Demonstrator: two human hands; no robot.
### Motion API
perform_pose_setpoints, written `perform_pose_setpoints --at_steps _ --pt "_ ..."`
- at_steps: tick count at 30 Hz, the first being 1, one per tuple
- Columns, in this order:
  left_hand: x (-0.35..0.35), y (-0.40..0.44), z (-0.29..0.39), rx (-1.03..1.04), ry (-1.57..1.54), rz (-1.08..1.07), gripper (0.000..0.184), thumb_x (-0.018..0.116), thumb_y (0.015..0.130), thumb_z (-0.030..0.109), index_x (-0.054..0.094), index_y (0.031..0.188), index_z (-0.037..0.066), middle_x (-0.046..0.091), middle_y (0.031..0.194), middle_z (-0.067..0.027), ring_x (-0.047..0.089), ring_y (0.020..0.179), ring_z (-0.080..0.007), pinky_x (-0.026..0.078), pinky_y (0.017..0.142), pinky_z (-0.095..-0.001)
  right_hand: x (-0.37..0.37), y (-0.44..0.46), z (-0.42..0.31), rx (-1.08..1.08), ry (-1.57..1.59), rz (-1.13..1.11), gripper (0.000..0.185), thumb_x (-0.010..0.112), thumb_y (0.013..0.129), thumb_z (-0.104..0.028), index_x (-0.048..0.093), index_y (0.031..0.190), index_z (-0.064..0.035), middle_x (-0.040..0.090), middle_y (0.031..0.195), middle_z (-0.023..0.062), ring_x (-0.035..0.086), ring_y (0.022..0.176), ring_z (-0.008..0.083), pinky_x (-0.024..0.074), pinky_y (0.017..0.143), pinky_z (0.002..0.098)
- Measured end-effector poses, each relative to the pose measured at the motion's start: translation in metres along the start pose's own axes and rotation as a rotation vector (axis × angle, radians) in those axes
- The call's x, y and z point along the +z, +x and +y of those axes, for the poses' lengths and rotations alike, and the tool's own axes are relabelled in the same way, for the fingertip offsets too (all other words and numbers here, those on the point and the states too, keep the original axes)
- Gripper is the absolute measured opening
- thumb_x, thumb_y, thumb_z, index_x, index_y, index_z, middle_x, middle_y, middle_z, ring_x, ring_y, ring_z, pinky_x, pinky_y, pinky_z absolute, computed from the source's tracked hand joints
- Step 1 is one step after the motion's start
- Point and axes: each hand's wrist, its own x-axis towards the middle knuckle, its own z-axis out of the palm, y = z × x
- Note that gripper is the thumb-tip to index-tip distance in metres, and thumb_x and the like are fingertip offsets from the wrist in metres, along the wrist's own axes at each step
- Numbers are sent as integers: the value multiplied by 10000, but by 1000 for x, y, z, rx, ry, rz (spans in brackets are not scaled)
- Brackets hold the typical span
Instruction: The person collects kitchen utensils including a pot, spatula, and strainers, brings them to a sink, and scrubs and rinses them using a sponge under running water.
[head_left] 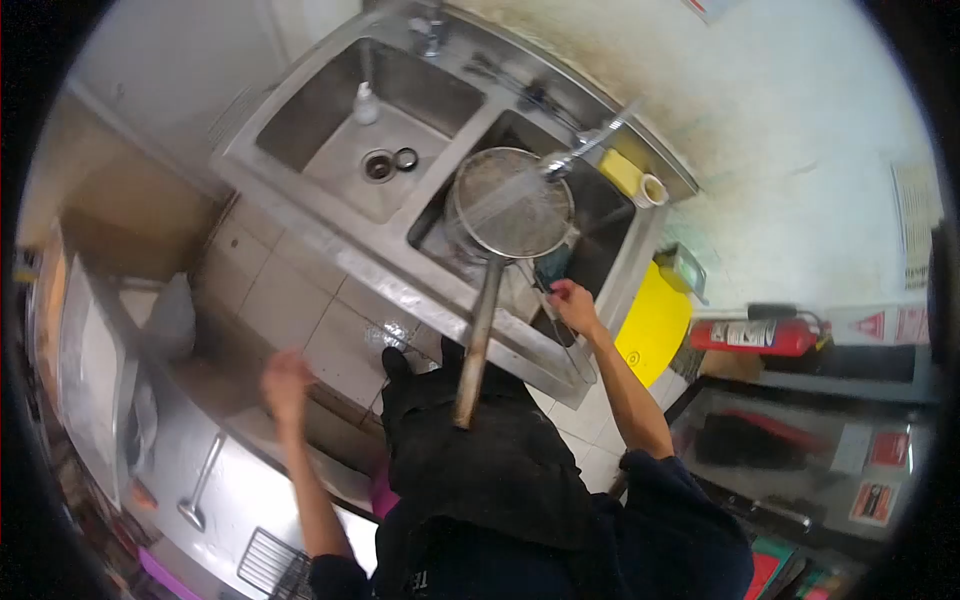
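Note:
A large round mesh strainer (514,205) sits over the right basin, its long worn handle (480,345) reaching past the sink's front edge toward my apron. Water sprays onto its mesh from the faucet (560,165). My right hand (572,303) is at the right basin's front, fingers pinched together beside a dark green scrubbing pad (553,265). A thin wire-like piece runs near those fingers; what they grip is not clear. My left hand (287,380) hangs over the floor between sink and counter, away from the strainer and smeared by motion.
The left basin holds a white pump bottle (367,105) and a drain ring (405,159). A yellow sponge (621,172) lies on the right ledge. A yellow round board (655,325) and fire extinguisher (755,336) are at right. A ladle (205,485) lies on the steel counter (235,510).

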Motion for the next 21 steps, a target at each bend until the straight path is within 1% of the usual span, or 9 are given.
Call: perform_pose_setpoints --at_steps 1,5,7,8,10,12,15,19,21 --pt "74 -9 29 -95 -41 -147 241 525 899 233 578 1017 30 612 795 -77 610 683 -140 507 568 -259 -4 7 0 -47 -19 47 259 643 737 -206 631 928 -31 646 756 129 633 710 246 485 670 327" --pt "260 -43 81 473 907 -573 620 604 792 450 506 1063 -99 602 873 -258 575 884 -423 466 801 -420 -68 29 15 -16 152 374 163 589 770 -171 639 857 -43 639 716 138 628 657 250 478 622 354" --pt "295 -55 99 373 1180 -734 516 615 795 315 485 1048 -116 552 1032 -276 559 916 -397 459 806 -442 -114 47 75 106 97 702 142 581 790 -173 639 833 -51 631 685 126 621 625 238 471 591 351" --pt "305 -55 94 365 1212 -732 472 618 781 267 487 1029 -113 556 998 -280 561 901 -408 463 795 -445 -138 55 113 186 59 855 139 592 800 -180 642 826 -53 630 671 112 619 613 218 472 584 336" --pt "313 -48 77 336 1284 -709 400 604 759 182 481 1008 -105 568 903 -279 570 844 -427 474 755 -456 -189 67 191 320 -120 950 157 571 775 -170 634 822 -35 631 759 176 603 715 354 469 643 427" --pt "314 -48 71 362 1310 -685 337 582 744 126 475 970 -100 578 804 -277 577 764 -441 480 700 -476 -220 82 273 491 -200 849 194 584 759 -190 626 830 -14 622 811 210 594 787 369 460 705 447" --pt "316 -52 94 305 1379 -711 239 568 723 74 475 869 -90 579 723 -288 572 699 -460 468 657 -499 -240 107 373 475 -264 744 272 592 753 -240 621 854 11 612 868 235 581 841 383 451 757 453" --pt "320 -66 147 212 1399 -600 225 578 706 73 484 830 -89 565 703 -306 570 698 -459 459 657 -496 -242 137 407 671 -437 308 472 617 712 -339 578 983 47 584 1000 275 561 955 407 449 845 443" --pt "313 -63 162 267 1364 -738 279 601 693 106 509 887 -72 558 668 -289 572 662 -444 452 624 -497 -245 149 421 689 -400 136 489 623 704 -330 558 1010 45 574 1022 282 559 973 407 456 842 447"
